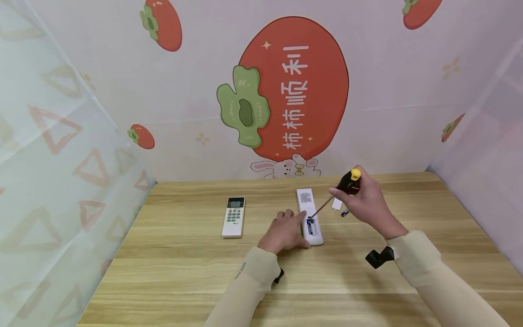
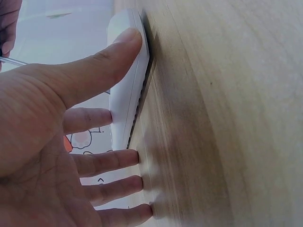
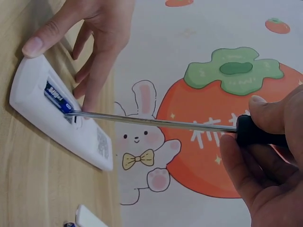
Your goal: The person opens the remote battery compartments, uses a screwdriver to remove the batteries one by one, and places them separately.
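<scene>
A white remote control [image 1: 304, 205] lies face down with its battery compartment uncovered. One blue battery [image 3: 56, 95] sits in that compartment. My left hand [image 1: 284, 230] steadies the remote, thumb against its near end and index finger along its left side. The other left fingers [image 2: 111, 190] extend straight down to the table. In my right hand [image 1: 369, 200] is a screwdriver [image 3: 156, 123] with a black and yellow handle, gripped by thumb and fingers. Its metal shaft slants down to the left, and the tip is at the battery's end inside the compartment.
Face up to the left lies a second remote control [image 1: 233, 228] with a small screen. Beyond the right hand are a white battery cover [image 1: 337, 204] and a loose blue battery [image 1: 345, 212]. A printed backdrop [image 1: 184, 104] rises behind the wooden table [image 1: 184, 281].
</scene>
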{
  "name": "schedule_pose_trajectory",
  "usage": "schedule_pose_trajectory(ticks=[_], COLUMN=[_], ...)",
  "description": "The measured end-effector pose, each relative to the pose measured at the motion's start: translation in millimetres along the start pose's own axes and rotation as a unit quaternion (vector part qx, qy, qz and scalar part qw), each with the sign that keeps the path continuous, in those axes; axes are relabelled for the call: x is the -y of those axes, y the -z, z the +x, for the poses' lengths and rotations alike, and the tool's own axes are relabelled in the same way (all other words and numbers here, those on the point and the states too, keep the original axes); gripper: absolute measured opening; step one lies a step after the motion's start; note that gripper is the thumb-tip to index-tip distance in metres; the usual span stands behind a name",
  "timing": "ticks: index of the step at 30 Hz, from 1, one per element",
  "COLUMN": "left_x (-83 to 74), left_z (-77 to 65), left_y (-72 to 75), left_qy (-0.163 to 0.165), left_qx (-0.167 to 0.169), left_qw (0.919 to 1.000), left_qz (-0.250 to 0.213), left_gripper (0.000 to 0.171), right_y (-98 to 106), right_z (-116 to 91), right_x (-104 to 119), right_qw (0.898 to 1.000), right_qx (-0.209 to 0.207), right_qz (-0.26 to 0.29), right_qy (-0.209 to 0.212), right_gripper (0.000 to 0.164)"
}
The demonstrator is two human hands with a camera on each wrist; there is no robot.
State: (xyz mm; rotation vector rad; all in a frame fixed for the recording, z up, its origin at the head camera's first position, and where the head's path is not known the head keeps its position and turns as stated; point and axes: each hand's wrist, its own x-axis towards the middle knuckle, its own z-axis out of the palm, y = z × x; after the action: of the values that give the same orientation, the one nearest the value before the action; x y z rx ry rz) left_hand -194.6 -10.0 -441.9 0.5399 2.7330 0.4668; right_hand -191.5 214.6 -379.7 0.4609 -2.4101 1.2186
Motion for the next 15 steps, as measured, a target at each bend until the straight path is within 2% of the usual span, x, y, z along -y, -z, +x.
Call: schedule_pose_trajectory(ticks=[7, 15], left_x=[-0.1, -0.3], left_z=[0.1, -0.2], left_y=[-0.1, 0.9], left_qy=[0.004, 0.006], left_qx=[0.001, 0.0], left_qw=[0.9998, 0.9998], left_qz=[-0.018, -0.02], left_gripper=[0.091, 0.091], right_y=[-2.2, -2.9], right_z=[11.4, 13.4], right_x=[2.4, 3.3], right_qw=[1.0, 0.999], right_qx=[0.015, 0.023], right_qz=[-0.004, -0.009], right_qy=[-0.007, -0.02], right_gripper=[0.037, 0.038])
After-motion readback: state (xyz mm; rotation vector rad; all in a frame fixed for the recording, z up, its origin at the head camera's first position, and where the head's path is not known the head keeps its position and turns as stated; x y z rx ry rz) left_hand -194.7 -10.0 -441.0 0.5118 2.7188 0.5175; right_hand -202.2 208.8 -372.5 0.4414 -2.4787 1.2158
